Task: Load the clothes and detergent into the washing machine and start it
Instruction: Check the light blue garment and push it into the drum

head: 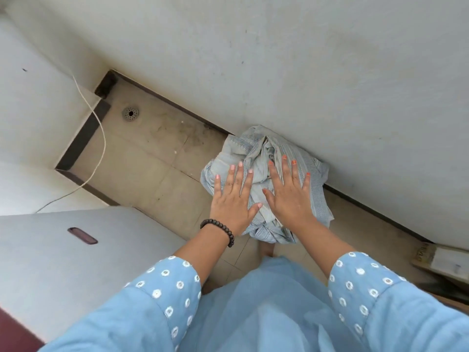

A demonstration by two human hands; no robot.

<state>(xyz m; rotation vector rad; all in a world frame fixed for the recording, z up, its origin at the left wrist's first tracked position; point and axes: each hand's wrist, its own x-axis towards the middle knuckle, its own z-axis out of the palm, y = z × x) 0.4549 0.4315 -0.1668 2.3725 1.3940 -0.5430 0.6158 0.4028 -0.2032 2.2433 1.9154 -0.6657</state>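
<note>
Neither hand has a grip on anything: the left hand (232,196) and the right hand (286,194) are both stretched out flat, fingers straight and spread, palms down over a crumpled heap of pale blue patterned clothes (256,158). Whether the palms actually touch the fabric or are just above it cannot be told from the head view. The heap lies on the tiled floor (152,161), pushed against the foot of the white wall (330,72). A dark beaded bracelet (220,228) circles the left wrist, and both arms wear light blue sleeves (165,295) dotted with white rings. To the left stands the grey top of the washing machine (63,262), with a dark recessed handle (82,235). Further off, a round floor drain (130,113) sits near the corner, and a white cable (100,138) trails down across the floor.
</note>
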